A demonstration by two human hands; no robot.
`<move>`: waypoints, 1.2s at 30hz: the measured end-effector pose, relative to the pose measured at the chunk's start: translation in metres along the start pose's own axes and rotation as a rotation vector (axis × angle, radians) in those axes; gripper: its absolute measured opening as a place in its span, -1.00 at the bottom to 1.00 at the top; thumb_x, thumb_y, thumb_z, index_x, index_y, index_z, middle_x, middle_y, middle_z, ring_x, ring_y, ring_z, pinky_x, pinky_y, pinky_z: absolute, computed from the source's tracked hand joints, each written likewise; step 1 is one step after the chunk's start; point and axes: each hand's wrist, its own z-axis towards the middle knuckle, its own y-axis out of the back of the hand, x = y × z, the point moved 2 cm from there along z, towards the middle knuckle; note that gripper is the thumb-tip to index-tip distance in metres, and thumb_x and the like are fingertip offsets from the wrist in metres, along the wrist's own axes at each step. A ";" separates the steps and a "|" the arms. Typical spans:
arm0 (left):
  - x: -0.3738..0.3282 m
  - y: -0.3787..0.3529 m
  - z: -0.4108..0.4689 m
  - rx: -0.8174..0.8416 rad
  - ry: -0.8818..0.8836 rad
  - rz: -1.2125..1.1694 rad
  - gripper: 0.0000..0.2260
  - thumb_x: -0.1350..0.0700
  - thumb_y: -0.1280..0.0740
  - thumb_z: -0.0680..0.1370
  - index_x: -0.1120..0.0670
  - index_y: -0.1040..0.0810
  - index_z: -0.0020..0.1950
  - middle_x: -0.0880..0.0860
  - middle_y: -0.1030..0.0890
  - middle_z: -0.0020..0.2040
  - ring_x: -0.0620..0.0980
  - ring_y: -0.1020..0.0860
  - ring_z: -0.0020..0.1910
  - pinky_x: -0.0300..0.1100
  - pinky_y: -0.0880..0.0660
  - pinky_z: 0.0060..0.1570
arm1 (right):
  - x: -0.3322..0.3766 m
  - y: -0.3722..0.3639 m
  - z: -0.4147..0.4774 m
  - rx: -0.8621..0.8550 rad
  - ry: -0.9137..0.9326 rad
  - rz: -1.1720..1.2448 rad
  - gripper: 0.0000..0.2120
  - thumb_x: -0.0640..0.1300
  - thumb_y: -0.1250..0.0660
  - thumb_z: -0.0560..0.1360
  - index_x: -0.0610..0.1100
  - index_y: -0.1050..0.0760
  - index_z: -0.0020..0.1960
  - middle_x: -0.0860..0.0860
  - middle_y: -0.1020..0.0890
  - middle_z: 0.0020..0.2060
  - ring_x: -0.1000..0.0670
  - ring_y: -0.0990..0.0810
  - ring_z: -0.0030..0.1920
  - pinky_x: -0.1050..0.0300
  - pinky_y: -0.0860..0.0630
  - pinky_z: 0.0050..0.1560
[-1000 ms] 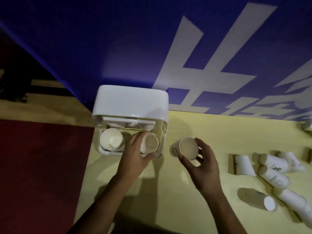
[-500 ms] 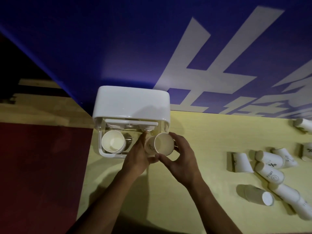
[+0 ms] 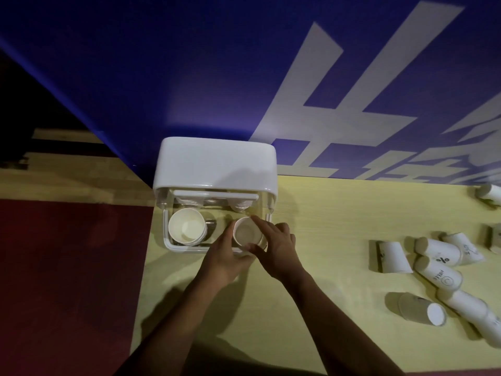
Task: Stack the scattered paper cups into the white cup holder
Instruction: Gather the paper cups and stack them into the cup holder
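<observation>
Left hand [image 3: 225, 257] and right hand [image 3: 278, 246] both curl round cup [image 3: 247, 235] in holder [image 3: 217, 164]; stack [image 3: 187, 226] beside. Loose cups [image 3: 439, 272] on yellow table [image 3: 339, 213], well right; blue wall [image 3: 189, 77] behind.

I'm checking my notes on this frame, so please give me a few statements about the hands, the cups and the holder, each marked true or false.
1. The left hand and the right hand both grip the cup at the right side of the white cup holder. True.
2. The holder's left side holds nothing. False: a stack of cups sits there, mouths up.
3. The scattered cups on the table all stand upright. False: several lie on their sides.
4. The holder stands near the table's left edge. True.
</observation>
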 end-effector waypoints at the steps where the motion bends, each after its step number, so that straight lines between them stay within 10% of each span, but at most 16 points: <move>1: 0.000 -0.001 -0.002 -0.015 0.004 0.009 -0.28 -0.01 -0.53 0.45 -0.17 -0.29 0.54 -0.15 -0.56 0.31 -0.13 -0.54 0.19 -0.25 -0.44 0.07 | 0.000 0.001 0.003 0.034 0.009 0.010 -0.33 0.22 -0.37 0.53 0.22 -0.22 0.57 0.20 -0.45 0.46 -0.03 -0.33 0.25 -0.07 -0.32 0.18; 10: -0.003 -0.008 -0.014 -0.183 0.046 0.023 -0.37 0.01 -0.50 0.50 -0.11 -0.31 0.51 -0.09 -0.60 0.29 -0.02 -0.61 0.21 -0.10 -0.55 0.12 | 0.001 0.015 0.014 0.160 0.139 -0.088 -0.28 0.20 -0.34 0.56 0.26 -0.07 0.61 0.21 -0.29 0.56 -0.05 -0.30 0.30 -0.02 -0.21 0.17; 15: -0.048 -0.019 -0.042 -0.434 -0.156 0.202 -0.48 0.12 -0.45 0.54 0.05 -0.42 0.49 0.06 -0.58 0.35 0.06 -0.57 0.26 -0.21 -0.47 0.10 | -0.032 0.040 -0.030 -0.217 -0.005 0.218 -0.66 0.02 -0.33 0.60 0.02 -0.56 0.36 0.08 -0.68 0.13 0.02 -0.53 0.06 -0.05 -0.52 0.09; 23: -0.158 -0.150 -0.004 0.106 -0.569 0.492 -0.53 0.13 -0.30 0.59 0.01 -0.40 0.51 -0.05 -0.42 0.47 -0.06 -0.41 0.42 -0.16 -0.42 0.31 | -0.144 0.123 -0.122 -0.421 -0.345 0.445 -0.83 -0.23 -0.35 0.59 -0.05 -0.67 0.10 0.14 -0.71 -0.22 0.23 -0.66 -0.14 0.46 -0.45 -0.15; 36: -0.230 -0.388 0.078 0.577 -1.244 1.734 -0.67 0.08 -0.12 0.73 0.10 -0.44 0.46 0.17 -0.41 0.47 0.22 -0.34 0.45 0.07 -0.30 0.39 | -0.326 0.243 -0.213 -0.732 -0.606 0.605 -0.84 -0.18 -0.34 0.61 0.02 -0.67 0.03 0.15 -0.72 -0.18 0.15 -0.66 -0.12 0.37 -0.50 -0.17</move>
